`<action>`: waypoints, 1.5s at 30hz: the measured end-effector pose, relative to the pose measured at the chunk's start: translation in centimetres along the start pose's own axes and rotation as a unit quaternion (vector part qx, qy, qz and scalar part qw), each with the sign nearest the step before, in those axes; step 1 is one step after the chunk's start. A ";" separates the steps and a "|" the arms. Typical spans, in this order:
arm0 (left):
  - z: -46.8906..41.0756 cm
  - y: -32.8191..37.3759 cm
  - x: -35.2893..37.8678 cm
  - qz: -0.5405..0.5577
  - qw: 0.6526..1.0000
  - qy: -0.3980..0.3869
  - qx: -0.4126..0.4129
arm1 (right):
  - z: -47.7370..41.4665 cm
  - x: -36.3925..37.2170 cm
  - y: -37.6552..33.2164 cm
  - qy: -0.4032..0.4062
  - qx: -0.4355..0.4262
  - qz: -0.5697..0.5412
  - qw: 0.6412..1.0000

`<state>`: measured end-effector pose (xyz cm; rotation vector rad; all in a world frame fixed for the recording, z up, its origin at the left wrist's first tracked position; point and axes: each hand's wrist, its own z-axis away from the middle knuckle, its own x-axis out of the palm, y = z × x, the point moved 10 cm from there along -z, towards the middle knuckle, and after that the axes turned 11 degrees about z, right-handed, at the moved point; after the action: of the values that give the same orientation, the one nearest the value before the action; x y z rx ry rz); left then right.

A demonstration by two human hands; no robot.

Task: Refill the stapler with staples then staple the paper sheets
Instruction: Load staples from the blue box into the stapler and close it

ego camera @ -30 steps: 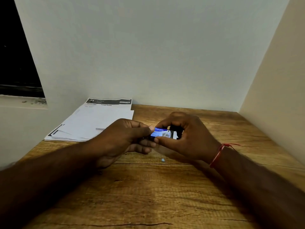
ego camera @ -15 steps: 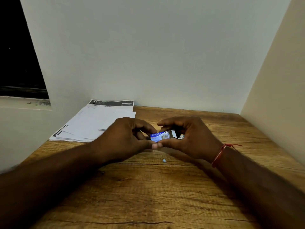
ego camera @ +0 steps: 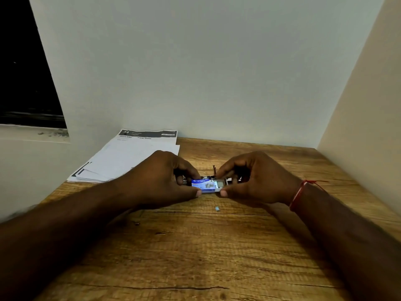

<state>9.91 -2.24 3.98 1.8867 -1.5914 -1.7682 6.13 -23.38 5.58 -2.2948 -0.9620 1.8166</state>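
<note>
We pinch small blue cardboard staple box [ego camera: 203,186] endwise, long axis left-right: left hand [ego camera: 165,179] fingers closed on its left end, right hand [ego camera: 253,177] on its right.

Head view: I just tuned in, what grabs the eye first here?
Both hands meet at mid-table: the left hand and right hand pinch a small blue staple box between them, its inner tray slid partly out to the right. Behind the box sits metal that may be the stapler, mostly hidden. A stack of paper sheets lies at the far left against the wall, and a tiny pale scrap lies just nearer than the hands.
</note>
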 end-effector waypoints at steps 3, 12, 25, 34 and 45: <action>0.0 -0.4 0.2 -0.008 1.000 -0.015 -0.012 | 0.2 0.3 0.0 -0.027 0.006 0.022 0.999; 0.1 -0.4 0.6 0.000 0.999 -0.035 -0.008 | 0.6 0.7 -0.8 -0.074 0.010 0.037 0.996; 0.0 -0.2 0.7 -0.001 0.999 -0.043 0.004 | 0.5 1.2 -0.7 -0.093 0.068 0.067 0.991; 0.1 0.1 0.8 0.005 0.999 -0.043 0.016 | 0.7 1.5 0.4 -0.103 0.133 0.019 0.986; 0.0 0.4 1.0 -0.003 0.999 -0.049 0.018 | 0.5 1.4 0.7 -0.103 0.136 0.060 0.984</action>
<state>9.41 -3.11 3.55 1.8501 -1.6630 -1.8736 6.11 -23.45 3.93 -2.0723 -0.5601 2.1170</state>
